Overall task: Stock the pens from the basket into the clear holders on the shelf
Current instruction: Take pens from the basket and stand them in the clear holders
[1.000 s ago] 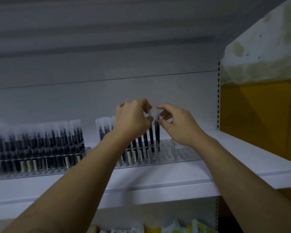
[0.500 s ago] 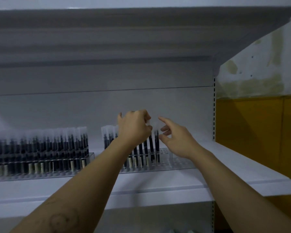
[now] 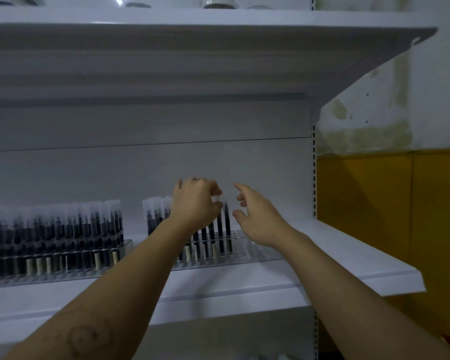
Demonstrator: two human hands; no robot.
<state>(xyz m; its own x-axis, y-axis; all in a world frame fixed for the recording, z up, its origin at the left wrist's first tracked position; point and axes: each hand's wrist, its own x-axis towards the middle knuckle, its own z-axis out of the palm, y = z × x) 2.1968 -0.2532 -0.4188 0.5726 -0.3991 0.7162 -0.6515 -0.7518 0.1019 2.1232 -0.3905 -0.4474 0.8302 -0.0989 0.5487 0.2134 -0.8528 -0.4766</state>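
Two clear pen holders stand on the white shelf. The left holder is packed with several dark pens with frosted caps. The right holder carries pens in its left half; its right half shows bare holes. My left hand curls over the pen tops there, fingers pinching the frosted cap of a pen standing in the holder. My right hand hovers just right of the last pen, fingers spread and holding nothing. The basket is out of view.
An upper white shelf overhangs, with jars on top. A slotted shelf upright marks the right end, with a yellow and stained white wall beyond. Colourful packs peek out below the shelf.
My right hand has let go of the pen caps, opened and drawn slightly to the right. My left hand stays curled on the pen tops. The camera has tilted upward.
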